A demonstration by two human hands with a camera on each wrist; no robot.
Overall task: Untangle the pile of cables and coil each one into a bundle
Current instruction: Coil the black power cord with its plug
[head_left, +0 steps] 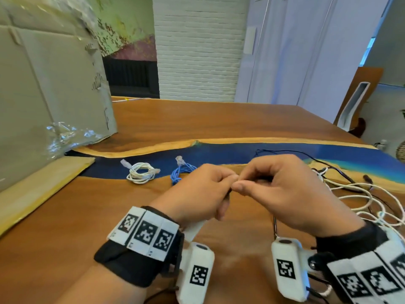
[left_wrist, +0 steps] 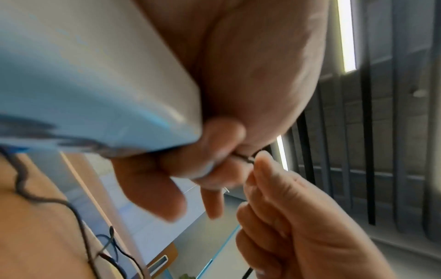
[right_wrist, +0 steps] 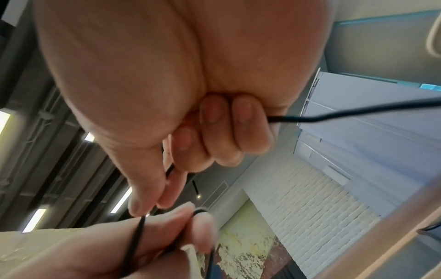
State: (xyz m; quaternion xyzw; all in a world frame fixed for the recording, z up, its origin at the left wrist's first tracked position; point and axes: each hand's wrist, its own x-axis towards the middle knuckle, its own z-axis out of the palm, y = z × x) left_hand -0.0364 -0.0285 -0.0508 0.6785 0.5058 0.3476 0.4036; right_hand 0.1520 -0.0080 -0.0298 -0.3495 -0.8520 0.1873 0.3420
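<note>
Over the table's middle my left hand and right hand meet fingertip to fingertip. Both pinch a thin black cable, which hangs below the right hand. In the left wrist view the cable is held between my left fingertips. In the right wrist view the thumb and forefinger of the right hand pinch the cable, which also passes through the curled fingers and out to the right. A loop of it lies round the left hand's finger. A coiled white cable and a coiled blue cable lie behind the left hand.
A loose tangle of white and black cables lies at the right of the wooden table. A large cardboard box stands at the back left, with a flat cardboard sheet in front of it.
</note>
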